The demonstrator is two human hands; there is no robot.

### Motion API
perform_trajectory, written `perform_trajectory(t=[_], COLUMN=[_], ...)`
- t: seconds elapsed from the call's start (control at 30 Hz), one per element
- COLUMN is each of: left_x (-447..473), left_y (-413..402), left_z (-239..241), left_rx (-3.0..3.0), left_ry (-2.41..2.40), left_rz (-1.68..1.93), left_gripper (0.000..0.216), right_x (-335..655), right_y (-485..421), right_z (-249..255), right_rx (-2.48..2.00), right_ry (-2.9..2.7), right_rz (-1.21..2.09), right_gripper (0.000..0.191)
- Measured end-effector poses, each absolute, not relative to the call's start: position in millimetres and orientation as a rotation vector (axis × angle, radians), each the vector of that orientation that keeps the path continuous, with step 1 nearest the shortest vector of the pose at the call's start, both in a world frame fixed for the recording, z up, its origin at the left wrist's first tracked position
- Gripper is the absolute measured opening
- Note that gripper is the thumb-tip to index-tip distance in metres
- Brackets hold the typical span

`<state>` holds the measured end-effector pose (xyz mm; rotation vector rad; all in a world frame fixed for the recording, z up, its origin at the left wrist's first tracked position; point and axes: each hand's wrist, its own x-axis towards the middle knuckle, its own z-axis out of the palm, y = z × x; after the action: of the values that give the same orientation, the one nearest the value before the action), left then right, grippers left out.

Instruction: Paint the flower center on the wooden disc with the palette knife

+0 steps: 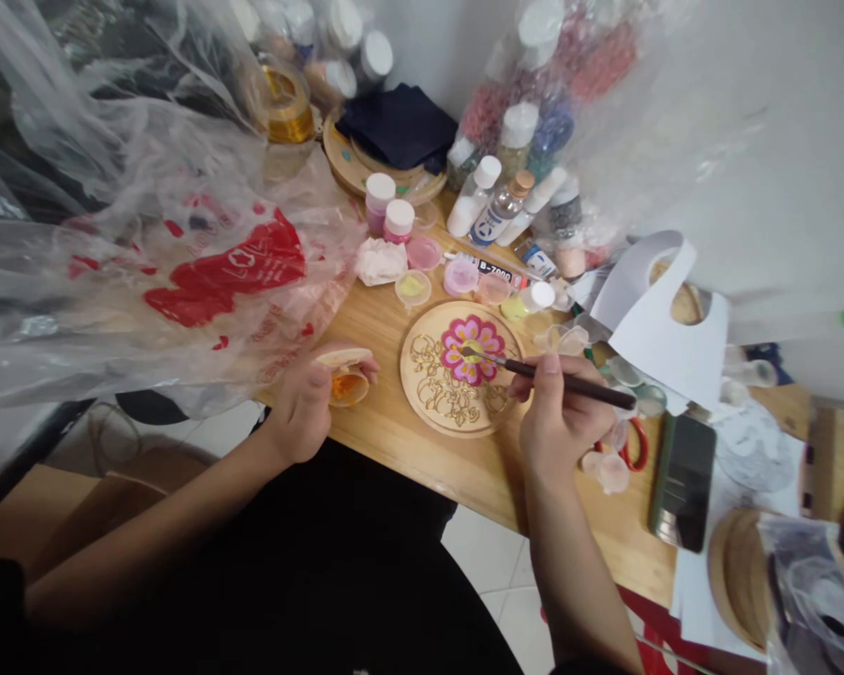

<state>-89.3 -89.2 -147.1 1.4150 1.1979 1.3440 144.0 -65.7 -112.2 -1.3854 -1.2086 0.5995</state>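
Note:
My right hand is closed around the dark handle of a small metal spatula. Its tip rests at the yellow centre of a pink flower on a round wooden board. Gold wire outlines of more flowers and leaves cover the board's lower and left parts, without colour fill. At the table's front edge, my left hand grips a small clear cup with orange material inside. A pale rim or lid shows above the cup, partly hidden by the fingers.
Open tubs of coloured paste, capped jars and bottles crowd behind the board. A plastic bag spreads over the left side. To the right lie a phone, red-handled scissors and a white paper cutout.

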Motion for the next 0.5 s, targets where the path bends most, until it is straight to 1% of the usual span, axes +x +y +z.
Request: perform_trajectory(t=[0.33, 0.5], left_x=[-88.2, -88.6], left_y=[-89.7, -90.1], left_z=[-147.7, -147.6], left_rx=[1.401, 1.41], left_ry=[1.151, 1.149], left_rz=[1.38, 1.386], left_gripper=[0.066, 0.061], right_x=[145.0, 146.4], right_y=[-65.6, -65.1], right_z=[-112.9, -114.3], right_rx=[-1.371, -1.352], right_ry=[-1.215, -1.211], right_rz=[0.623, 0.595], right_gripper=[0.025, 0.024])
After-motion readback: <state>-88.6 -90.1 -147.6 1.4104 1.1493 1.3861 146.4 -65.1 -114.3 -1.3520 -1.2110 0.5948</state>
